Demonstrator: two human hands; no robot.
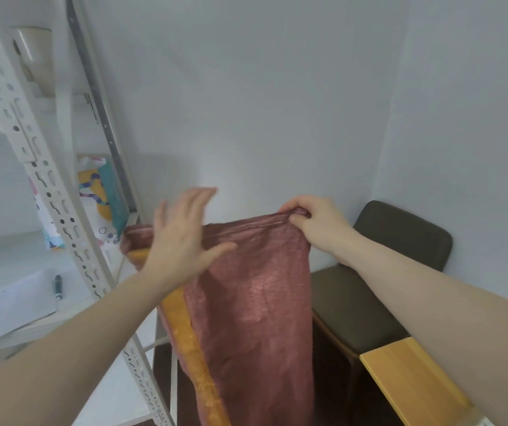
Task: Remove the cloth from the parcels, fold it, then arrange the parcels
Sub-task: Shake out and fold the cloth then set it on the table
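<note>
While right hand [314, 221] pinches it, cloth [255, 302] aloft

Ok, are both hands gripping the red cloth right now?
No: only the right hand pinches the top edge of the cloth, while the left hand is spread open with straight fingers in front of it.

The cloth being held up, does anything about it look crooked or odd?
Yes. The cloth hangs lopsided: only the right hand pinches its top corner, while the left hand is open in front of it, so the left side sags and bunches.
</note>
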